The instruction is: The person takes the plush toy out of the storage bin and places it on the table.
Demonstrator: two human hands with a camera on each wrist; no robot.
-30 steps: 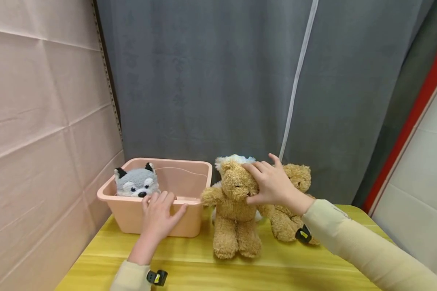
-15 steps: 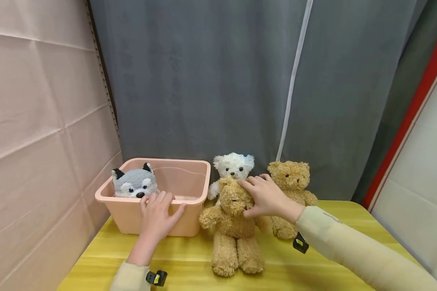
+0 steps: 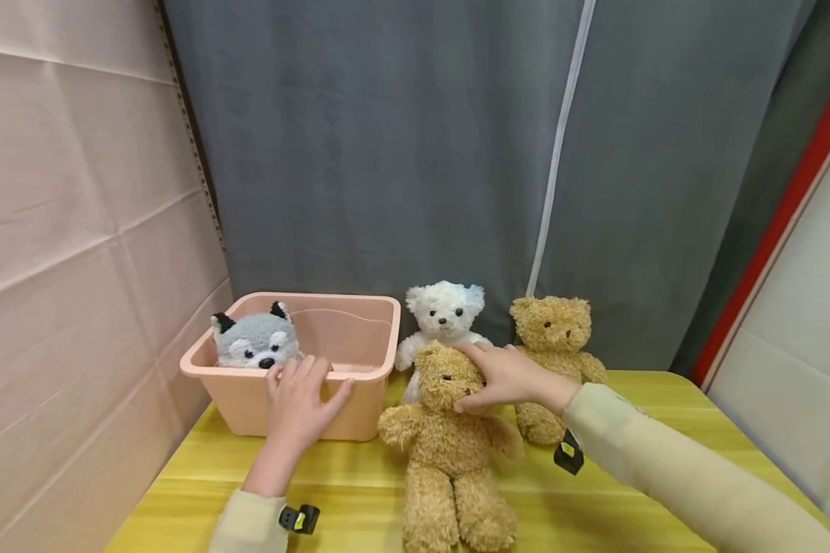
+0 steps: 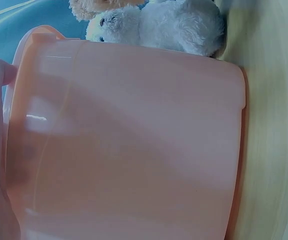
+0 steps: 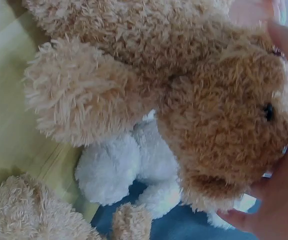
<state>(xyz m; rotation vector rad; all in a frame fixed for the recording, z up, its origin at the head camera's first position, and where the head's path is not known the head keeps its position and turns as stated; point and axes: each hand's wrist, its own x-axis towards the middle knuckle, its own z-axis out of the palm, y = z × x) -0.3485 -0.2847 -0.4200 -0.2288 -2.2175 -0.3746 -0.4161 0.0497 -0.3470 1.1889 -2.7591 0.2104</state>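
Under R hand (image 3: 508, 376): teddy's head (image 3: 444, 376)

A shaggy tan plush teddy bear (image 3: 449, 445) sits upright near the front of the yellow wooden table (image 3: 360, 491), legs stretched toward the viewer and arms spread to the sides. The right hand (image 3: 508, 378) grips its head from the side, fingers over the crown and thumb under the muzzle. Just beside it to the left stands a pale pink rectangular plastic bin (image 3: 360, 415), open at the top; the left hand (image 3: 297, 403) rests on the bin's near rim with relaxed fingers.
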